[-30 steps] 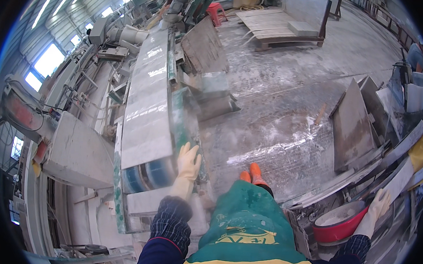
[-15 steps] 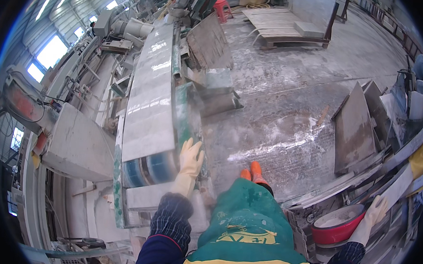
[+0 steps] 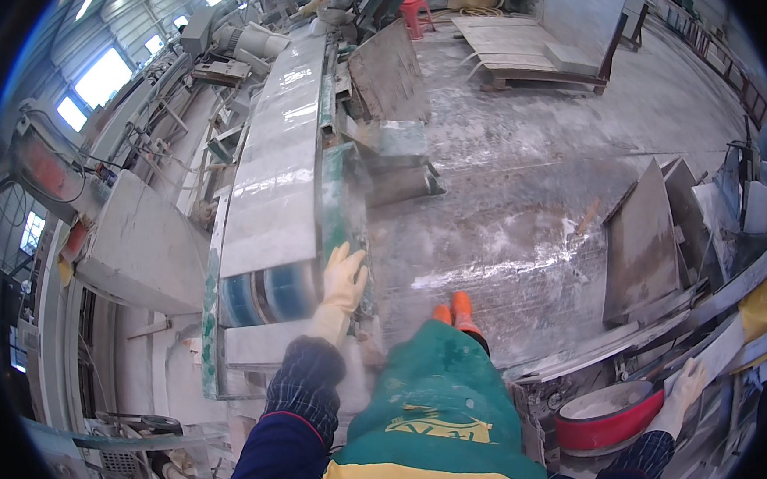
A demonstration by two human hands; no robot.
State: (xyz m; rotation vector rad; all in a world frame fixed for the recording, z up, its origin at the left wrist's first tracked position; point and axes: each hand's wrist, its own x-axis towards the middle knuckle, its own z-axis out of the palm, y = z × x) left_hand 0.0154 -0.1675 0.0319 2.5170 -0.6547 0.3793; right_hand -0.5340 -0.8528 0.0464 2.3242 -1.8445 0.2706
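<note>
My left hand (image 3: pixel 344 285), in a cream rubber glove, lies on the green side edge (image 3: pixel 337 202) of a long conveyor with its fingers apart. Beside it the blue end roller (image 3: pixel 288 293) shows under the front end of a pale grey belt (image 3: pixel 271 206). Out to the right, my gloved right hand (image 3: pixel 686 390) reaches down with its fingers stretched onto a pale flat strip (image 3: pixel 718 348) in a heap of offcuts; its fingertips are small in view. No grip around the strip can be made out. Close to that hand sits a red oval basin (image 3: pixel 605 429) with whitish contents.
Leaning boards (image 3: pixel 642 247) and a yellow cloth (image 3: pixel 762 293) are at the right. A wooden pallet (image 3: pixel 535 56) with slabs and a red stool (image 3: pixel 415 15) stand far off. Machinery (image 3: pixel 146 238) fills the left. The grey floor (image 3: pixel 500 194) looks wet.
The view has shifted slightly. My right hand has moved a little up along the pale strip. My left hand stays on the conveyor's edge.
</note>
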